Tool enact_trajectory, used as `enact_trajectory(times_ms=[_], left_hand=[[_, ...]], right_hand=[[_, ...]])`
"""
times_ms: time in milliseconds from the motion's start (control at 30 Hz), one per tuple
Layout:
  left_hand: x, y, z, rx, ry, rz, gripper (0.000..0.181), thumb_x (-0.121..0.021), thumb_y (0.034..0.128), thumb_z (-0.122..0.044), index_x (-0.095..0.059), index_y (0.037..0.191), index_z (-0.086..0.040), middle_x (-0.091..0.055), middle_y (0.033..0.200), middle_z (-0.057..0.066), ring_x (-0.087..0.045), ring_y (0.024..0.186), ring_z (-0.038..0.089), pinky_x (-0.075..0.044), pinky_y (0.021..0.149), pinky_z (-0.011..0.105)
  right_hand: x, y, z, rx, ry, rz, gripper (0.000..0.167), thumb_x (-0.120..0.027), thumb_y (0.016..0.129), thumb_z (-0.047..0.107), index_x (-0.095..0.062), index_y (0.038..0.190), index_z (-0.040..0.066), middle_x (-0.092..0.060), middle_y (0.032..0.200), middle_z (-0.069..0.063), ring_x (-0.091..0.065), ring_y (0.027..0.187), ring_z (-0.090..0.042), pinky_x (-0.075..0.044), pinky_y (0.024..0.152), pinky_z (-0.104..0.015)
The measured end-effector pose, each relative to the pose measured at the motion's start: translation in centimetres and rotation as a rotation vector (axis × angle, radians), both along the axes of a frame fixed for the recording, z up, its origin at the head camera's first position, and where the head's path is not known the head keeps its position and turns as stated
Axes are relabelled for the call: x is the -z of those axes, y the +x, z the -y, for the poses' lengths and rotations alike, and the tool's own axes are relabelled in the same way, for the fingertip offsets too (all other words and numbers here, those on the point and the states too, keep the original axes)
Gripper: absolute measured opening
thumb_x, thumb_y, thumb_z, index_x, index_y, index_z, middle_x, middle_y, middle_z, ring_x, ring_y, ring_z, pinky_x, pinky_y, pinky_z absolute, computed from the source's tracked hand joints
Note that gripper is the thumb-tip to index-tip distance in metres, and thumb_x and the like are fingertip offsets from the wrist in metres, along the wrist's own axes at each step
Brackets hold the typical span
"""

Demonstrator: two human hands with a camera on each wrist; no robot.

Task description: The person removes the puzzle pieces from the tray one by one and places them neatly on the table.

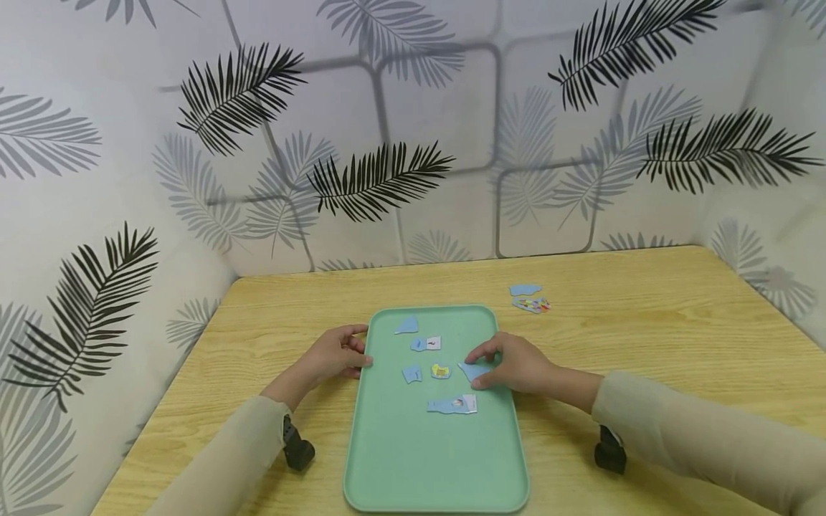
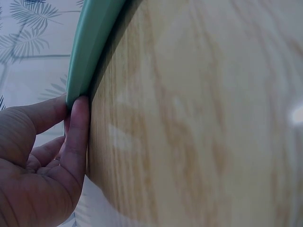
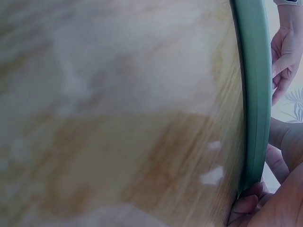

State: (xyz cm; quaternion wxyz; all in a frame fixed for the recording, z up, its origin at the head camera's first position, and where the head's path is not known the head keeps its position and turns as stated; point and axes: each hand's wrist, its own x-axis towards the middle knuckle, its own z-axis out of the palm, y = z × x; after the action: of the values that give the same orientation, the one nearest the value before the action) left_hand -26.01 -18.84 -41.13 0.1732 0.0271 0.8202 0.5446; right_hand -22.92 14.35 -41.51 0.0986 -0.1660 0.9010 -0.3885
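Note:
A light green tray (image 1: 439,466) lies on the wooden table. My left hand (image 1: 335,355) holds its left rim; in the left wrist view, thumb and finger pinch the tray edge (image 2: 87,52). Over the right rim reaches my right hand (image 1: 519,364), thumb and index finger on either side of a blue puzzle piece (image 1: 474,370), partly hidden by the hand. The right wrist view shows other fingers (image 3: 246,205) curled against the rim's outside. Nearby on the tray are a yellow-patterned piece (image 1: 441,371), a small blue piece (image 1: 412,374) and a long joined strip (image 1: 452,405).
Toward the tray's far end lie a triangular blue piece (image 1: 408,325) and a blue-and-white strip (image 1: 426,344). Beyond its far right corner, a blue piece (image 1: 525,289) and a multicoloured piece (image 1: 532,305) rest on the table (image 1: 645,322). A leaf-patterned wall (image 1: 413,236) stands behind.

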Motion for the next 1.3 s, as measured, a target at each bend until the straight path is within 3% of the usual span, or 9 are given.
enact_trajectory(times_ms=[567, 933, 1300], left_hand=[[0.0, 0.0, 0.0, -0.001, -0.008, 0.000, 0.066, -0.069, 0.0868, 0.004, -0.041, 0.146, -0.002, -0.052, 0.098, 0.013, -0.056, 0.074, 0.020, -0.057, 0.065, 0.033], [0.0, 0.0, 0.0, 0.005, 0.002, 0.002, 0.066, -0.069, 0.0869, 0.004, -0.040, 0.146, -0.002, -0.051, 0.098, 0.012, -0.055, 0.073, 0.020, -0.057, 0.065, 0.033], [-0.1, 0.0, 0.0, -0.001, -0.003, 0.000, 0.066, -0.069, 0.0868, 0.004, -0.041, 0.146, -0.002, -0.052, 0.098, 0.012, -0.056, 0.073, 0.020, -0.057, 0.065, 0.033]], right_hand=[[0.0, -0.1, -0.4, -0.044, -0.018, -0.018, 0.032, -0.084, 0.077, 0.019, -0.075, 0.106, 0.011, -0.060, 0.103, 0.001, -0.050, 0.093, -0.018, -0.044, 0.081, -0.033], [-0.4, -0.4, -1.2, -0.100, -0.073, -0.017, 0.030, -0.083, 0.078, 0.017, -0.074, 0.106, 0.009, -0.062, 0.090, 0.002, -0.050, 0.081, -0.018, -0.045, 0.068, -0.030], [-0.6, -1.0, -2.6, -0.080, -0.082, -0.002, 0.028, -0.081, 0.081, 0.017, -0.074, 0.107, 0.012, -0.057, 0.089, -0.001, -0.045, 0.071, -0.018, -0.041, 0.057, -0.025]])
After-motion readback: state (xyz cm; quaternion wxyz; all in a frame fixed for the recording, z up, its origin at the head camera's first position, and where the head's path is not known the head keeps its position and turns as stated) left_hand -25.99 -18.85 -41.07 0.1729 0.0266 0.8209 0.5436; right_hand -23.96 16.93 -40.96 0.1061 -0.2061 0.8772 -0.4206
